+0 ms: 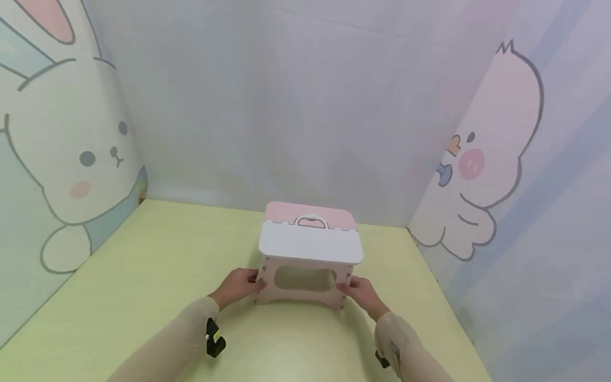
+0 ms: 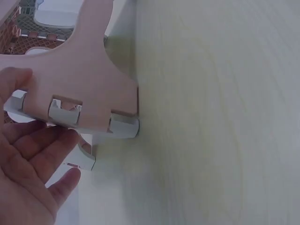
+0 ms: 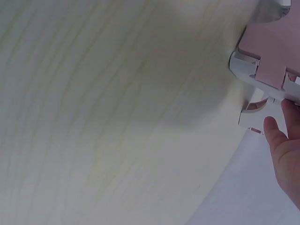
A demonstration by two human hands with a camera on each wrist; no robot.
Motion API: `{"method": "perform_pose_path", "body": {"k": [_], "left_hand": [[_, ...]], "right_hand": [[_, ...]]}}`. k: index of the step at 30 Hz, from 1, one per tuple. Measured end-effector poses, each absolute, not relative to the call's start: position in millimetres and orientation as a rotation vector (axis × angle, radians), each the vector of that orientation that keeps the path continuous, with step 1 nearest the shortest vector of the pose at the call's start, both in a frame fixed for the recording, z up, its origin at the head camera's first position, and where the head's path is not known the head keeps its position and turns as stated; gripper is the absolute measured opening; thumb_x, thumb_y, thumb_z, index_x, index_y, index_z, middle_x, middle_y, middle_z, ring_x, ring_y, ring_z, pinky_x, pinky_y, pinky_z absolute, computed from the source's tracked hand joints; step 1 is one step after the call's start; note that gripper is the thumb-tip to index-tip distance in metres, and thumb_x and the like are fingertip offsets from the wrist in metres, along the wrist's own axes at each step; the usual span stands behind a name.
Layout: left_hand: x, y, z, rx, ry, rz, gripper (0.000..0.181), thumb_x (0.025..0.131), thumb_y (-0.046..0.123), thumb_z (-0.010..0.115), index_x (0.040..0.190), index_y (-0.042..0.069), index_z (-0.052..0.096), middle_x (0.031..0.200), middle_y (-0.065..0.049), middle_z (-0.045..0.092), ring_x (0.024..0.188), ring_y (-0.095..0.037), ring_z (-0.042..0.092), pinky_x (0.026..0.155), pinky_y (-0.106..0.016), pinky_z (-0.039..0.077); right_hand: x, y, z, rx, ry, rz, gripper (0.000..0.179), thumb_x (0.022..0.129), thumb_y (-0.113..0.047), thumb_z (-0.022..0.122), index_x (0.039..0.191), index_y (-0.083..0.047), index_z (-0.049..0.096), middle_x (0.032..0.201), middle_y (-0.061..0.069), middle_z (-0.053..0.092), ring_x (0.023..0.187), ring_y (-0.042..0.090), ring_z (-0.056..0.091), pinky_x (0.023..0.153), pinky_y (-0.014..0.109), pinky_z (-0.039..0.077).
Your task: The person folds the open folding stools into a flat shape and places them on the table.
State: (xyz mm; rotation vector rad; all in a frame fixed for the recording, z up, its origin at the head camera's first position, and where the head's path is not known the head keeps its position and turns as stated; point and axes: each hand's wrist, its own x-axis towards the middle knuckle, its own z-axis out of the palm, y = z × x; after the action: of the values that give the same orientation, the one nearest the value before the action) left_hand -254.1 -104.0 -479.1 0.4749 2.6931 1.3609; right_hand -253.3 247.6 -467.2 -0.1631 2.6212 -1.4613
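A pink and white folding step stool (image 1: 310, 245) stands unfolded on the table, with its white arched handle (image 1: 312, 220) lying across the middle of the top. My left hand (image 1: 238, 286) grips the left edge of the near leg panel. In the left wrist view, the thumb of that left hand (image 2: 33, 154) is on the pink face and the fingers are at the hinged side edge. On the opposite edge, my right hand (image 1: 361, 293) holds the same panel. The right wrist view shows only part of the right hand (image 3: 287, 150) at the stool's side (image 3: 272, 61).
The pale yellow wood-grain table (image 1: 191, 249) extends around the stool. A light curtain (image 1: 334, 106) hangs behind it, with a printed rabbit (image 1: 71, 132) on the left and a printed chick (image 1: 501, 116) on the right. Black devices sit at both wrists.
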Motion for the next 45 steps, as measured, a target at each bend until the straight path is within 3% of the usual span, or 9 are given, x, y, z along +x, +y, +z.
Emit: {"method": "perform_pose_path", "body": {"k": [4, 11, 21, 31, 38, 45], "left_hand": [[-252.9, -109.0, -478.1, 0.451, 2.678, 1.376, 0.046, 0.087, 0.022, 0.070, 0.121, -0.008, 0.061, 0.113, -0.022, 0.065, 0.105, -0.036, 0.062, 0.084, -0.044, 0.050], [-253.5, -105.9, -482.5, 0.434, 2.589, 1.398, 0.065, 0.086, 0.027, 0.072, 0.134, -0.009, 0.047, 0.129, -0.026, 0.055, 0.121, -0.042, 0.050, 0.094, -0.051, 0.043], [-255.5, -99.2, -491.1, 0.452, 2.469, 1.542, 0.070, 0.082, 0.025, 0.077, 0.135, -0.009, 0.045, 0.126, -0.023, 0.057, 0.110, -0.035, 0.058, 0.091, -0.048, 0.046], [-258.2, -96.6, -490.5, 0.440, 2.485, 1.553, 0.062, 0.077, 0.020, 0.081, 0.125, -0.007, 0.054, 0.118, -0.020, 0.062, 0.102, -0.030, 0.061, 0.090, -0.049, 0.046], [-259.5, -91.0, -490.1, 0.385, 2.569, 1.526, 0.060, 0.072, 0.022, 0.084, 0.120, -0.005, 0.058, 0.113, -0.015, 0.065, 0.097, -0.024, 0.061, 0.088, -0.047, 0.047], [-258.4, -88.7, -487.5, 0.342, 2.583, 1.516, 0.052, 0.070, 0.015, 0.084, 0.112, -0.005, 0.062, 0.105, -0.014, 0.068, 0.089, -0.023, 0.062, 0.083, -0.045, 0.050]], "right_hand": [[-250.6, 244.2, -465.9, -0.143, 2.605, -1.463, 0.041, 0.088, -0.029, 0.067, 0.114, 0.003, 0.065, 0.112, 0.016, 0.067, 0.109, 0.033, 0.060, 0.093, 0.051, 0.043], [-251.4, 242.7, -470.8, -0.089, 2.589, -1.455, 0.045, 0.084, -0.027, 0.072, 0.114, 0.005, 0.063, 0.110, 0.016, 0.067, 0.104, 0.029, 0.061, 0.092, 0.051, 0.044], [-251.1, 242.8, -471.8, -0.108, 2.570, -1.461, 0.047, 0.082, -0.024, 0.074, 0.115, 0.007, 0.061, 0.111, 0.018, 0.066, 0.105, 0.032, 0.061, 0.092, 0.052, 0.044], [-253.0, 236.9, -471.4, -0.119, 2.551, -1.466, 0.054, 0.077, -0.019, 0.077, 0.121, 0.007, 0.059, 0.119, 0.019, 0.062, 0.107, 0.030, 0.059, 0.091, 0.050, 0.045], [-253.2, 231.9, -472.1, -0.044, 2.636, -1.466, 0.044, 0.072, -0.017, 0.081, 0.106, 0.006, 0.065, 0.105, 0.015, 0.068, 0.092, 0.023, 0.062, 0.084, 0.044, 0.049], [-254.5, 237.6, -475.3, -0.143, 2.628, -1.449, 0.052, 0.073, -0.016, 0.081, 0.116, 0.007, 0.062, 0.113, 0.017, 0.066, 0.101, 0.029, 0.062, 0.088, 0.047, 0.047]]}}
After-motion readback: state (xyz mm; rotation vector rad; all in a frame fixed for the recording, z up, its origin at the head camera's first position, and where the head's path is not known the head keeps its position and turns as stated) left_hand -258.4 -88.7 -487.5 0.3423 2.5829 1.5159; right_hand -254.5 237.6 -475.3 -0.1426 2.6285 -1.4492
